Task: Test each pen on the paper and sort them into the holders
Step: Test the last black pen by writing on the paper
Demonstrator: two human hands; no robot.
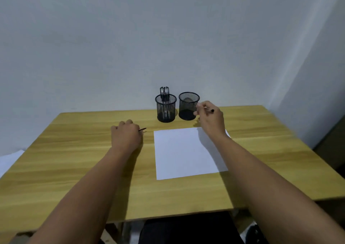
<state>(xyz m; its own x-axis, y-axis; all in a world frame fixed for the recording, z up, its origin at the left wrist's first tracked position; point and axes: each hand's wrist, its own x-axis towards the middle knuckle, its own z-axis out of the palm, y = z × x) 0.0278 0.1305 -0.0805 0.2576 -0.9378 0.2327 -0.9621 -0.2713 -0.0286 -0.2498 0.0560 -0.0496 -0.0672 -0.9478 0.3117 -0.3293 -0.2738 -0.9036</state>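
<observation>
Pen in right hand: a pen [210,110], dark end sticking out to the right past the knuckles; held above the table's far side, just beside the right-hand holder.
Right hand: right hand [210,117] raised, fingers curled and pinching the pen; fingertips close to the holder's wall.
Left hand: left hand [126,131] resting on the table, fingers curled round a thin dark object [142,129], likely a cap or a second pen; too little shows to tell.
Paper: white sheet [186,153] flat in front of the person, no marks visible; its far right corner lies under the right wrist.
Holders: two black mesh cups side by side at the back edge. Left holder [165,109] has several pens [164,93] standing in it; right holder [188,106] looks empty of pens.
Step in hand (judged): pen on its way either to the paper for testing or into the right holder; cannot say which.
Doing it well: if dropping in, lift the pen above the rim and go in upright so the light cup isn't knocked.
Surroundings: wooden table [74,169], grey wall behind, loose white sheet [9,159] off the left edge.
In the way: nothing between hand and holder; the holders stand close together, so a wide swing could nudge the full one.
</observation>
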